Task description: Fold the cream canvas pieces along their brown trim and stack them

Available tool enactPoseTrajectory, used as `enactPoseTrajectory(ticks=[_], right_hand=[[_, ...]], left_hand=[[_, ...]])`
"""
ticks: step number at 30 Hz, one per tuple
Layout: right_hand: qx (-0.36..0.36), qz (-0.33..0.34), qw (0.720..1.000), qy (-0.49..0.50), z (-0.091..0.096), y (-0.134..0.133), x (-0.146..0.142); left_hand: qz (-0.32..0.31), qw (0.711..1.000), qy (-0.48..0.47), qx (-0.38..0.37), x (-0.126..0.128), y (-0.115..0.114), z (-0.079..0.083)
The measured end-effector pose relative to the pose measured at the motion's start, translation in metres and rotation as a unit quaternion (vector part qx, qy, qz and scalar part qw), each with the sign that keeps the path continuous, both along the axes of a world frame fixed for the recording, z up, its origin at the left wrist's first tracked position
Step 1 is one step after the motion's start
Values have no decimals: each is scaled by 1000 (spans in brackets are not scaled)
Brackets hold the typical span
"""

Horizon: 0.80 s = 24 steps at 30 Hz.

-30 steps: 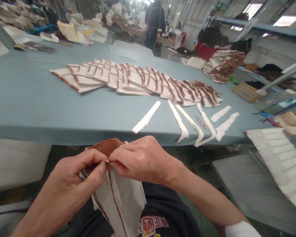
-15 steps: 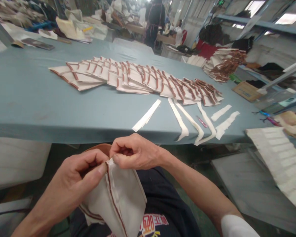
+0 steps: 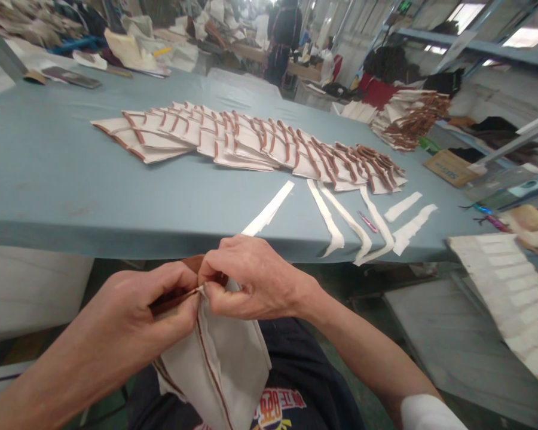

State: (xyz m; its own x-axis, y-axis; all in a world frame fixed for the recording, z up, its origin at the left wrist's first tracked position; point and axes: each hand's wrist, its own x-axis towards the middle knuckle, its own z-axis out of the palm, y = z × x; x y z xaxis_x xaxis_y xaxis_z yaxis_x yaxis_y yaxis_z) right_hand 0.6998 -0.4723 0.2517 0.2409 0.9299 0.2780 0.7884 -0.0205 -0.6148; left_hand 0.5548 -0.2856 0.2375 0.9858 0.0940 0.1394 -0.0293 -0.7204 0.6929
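Note:
A cream fabric piece with brown edging (image 3: 233, 352) hangs over my lap from both hands. My left hand (image 3: 147, 307) pinches its upper edge between thumb and forefinger. Right beside it, my right hand (image 3: 251, 280) grips the same edge near the brown-trimmed seam, fingertips almost touching those of the left. A brown inner side of the piece shows behind the fingers. The exact spot under the fingertips is hidden.
Overlapping cream pieces with brown trim (image 3: 251, 140) run across the blue-green table (image 3: 72, 191). White strips (image 3: 327, 221) and a small pink tool (image 3: 367, 222) lie near its front edge. A cardboard box (image 3: 451, 168) stands right; a person (image 3: 283, 36) is farther back.
My left hand has turned and its wrist has swung lower, folding the edge so more brown shows. My right hand stays nearly in place, still pinching the fabric.

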Motion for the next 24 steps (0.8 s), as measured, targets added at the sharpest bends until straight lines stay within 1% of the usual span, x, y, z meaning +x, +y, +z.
enactPoseTrajectory(ticks=[2,4,7,10,13,15,17,21,24], right_hand=[[20,18,1000,-5,-3,0,2],[30,25,999,6,-2,-2,2],[-10,9,998,65,6,-8,0],[-67,-11,990,121,18,-10,-5],[-78,-14,990,118,22,-7,-8],[-57,-12,994,94,18,-4,-9],[-28,-11,995,91,13,-2,-9],[-32,-6,989,147,5,-2,-7],[-32,9,979,203,6,-4,-4]], left_hand=[[-25,997,-43,58,2,-2,4],[-45,991,-82,95,4,-5,8],[-63,986,-123,93,7,-9,15],[-56,986,-137,79,10,-12,20],[-41,984,-156,71,10,-13,23],[-37,984,-164,58,8,-12,22],[-42,986,-153,43,6,-10,19],[-62,989,-126,37,3,-2,7],[-78,986,-139,57,1,3,0]])
